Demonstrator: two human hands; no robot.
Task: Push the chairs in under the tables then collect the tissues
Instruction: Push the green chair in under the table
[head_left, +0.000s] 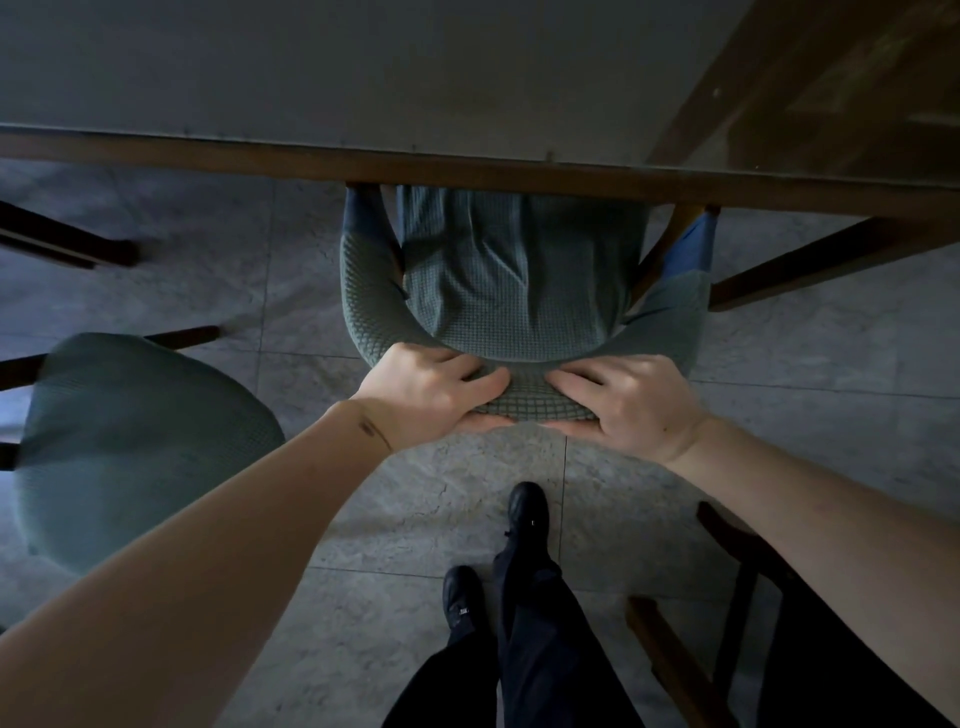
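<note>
A chair with a green waffle-knit cover (519, 270) stands in front of me, its seat partly under the edge of a glass-topped wooden table (467, 171). My left hand (431, 389) and my right hand (628, 400) both grip the top of its curved backrest, side by side, fingers over the front and thumbs behind. A second green-covered chair (135, 441) stands to the left, out from the table. No tissues are in view.
The floor is grey stone tile (426, 519). My feet in black shoes (527, 512) stand just behind the chair. Dark wooden chair or table legs (670, 660) sit at the lower right, and table legs (810, 265) angle out at right and left.
</note>
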